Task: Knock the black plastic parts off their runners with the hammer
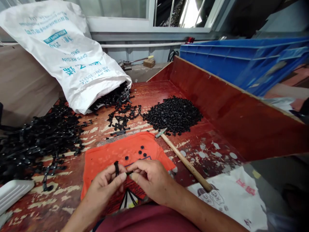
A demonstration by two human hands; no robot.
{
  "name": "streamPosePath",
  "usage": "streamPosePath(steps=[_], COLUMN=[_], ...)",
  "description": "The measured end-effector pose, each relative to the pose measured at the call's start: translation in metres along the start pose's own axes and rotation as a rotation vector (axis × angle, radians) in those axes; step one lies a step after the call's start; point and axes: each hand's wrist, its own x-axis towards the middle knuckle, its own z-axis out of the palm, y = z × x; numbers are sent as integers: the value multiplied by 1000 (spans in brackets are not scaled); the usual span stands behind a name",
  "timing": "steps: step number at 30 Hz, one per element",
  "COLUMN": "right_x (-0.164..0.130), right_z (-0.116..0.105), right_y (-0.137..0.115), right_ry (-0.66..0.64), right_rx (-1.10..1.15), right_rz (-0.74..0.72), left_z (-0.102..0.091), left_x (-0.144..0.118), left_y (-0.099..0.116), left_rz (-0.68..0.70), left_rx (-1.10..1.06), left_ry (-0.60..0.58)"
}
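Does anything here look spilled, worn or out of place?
Yes. The white woven sack lies on its side, with black plastic strips spilling from its mouth onto the red wooden table, whose paint is flaking in pale patches. Both hands otherwise hold one small black part normally.

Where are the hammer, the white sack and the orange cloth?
hammer [185,162], head view, middle of the wooden handle.
white sack [65,48], head view, printed side of the sack.
orange cloth [106,154], head view, bare patch above the left hand.
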Motion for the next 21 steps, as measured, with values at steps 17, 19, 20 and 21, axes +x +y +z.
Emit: streamPosePath(steps=[17, 19, 20, 21], right_x=[-34, -36, -38, -40], right_z=[-111, -116, -119, -120], right_y=[75, 74, 73, 72], right_ry=[177, 168, 163, 161], right_rx=[-913, -855, -821, -779], right_rz=[469, 485, 485, 477], left_z=[-16, -16, -16, -15], left_x=[65, 65, 65, 65], left_y=[11, 10, 9, 9], left_rz=[-120, -129, -132, -136], left_rx=[175, 177, 179, 188], left_ry=[43, 66, 75, 82])
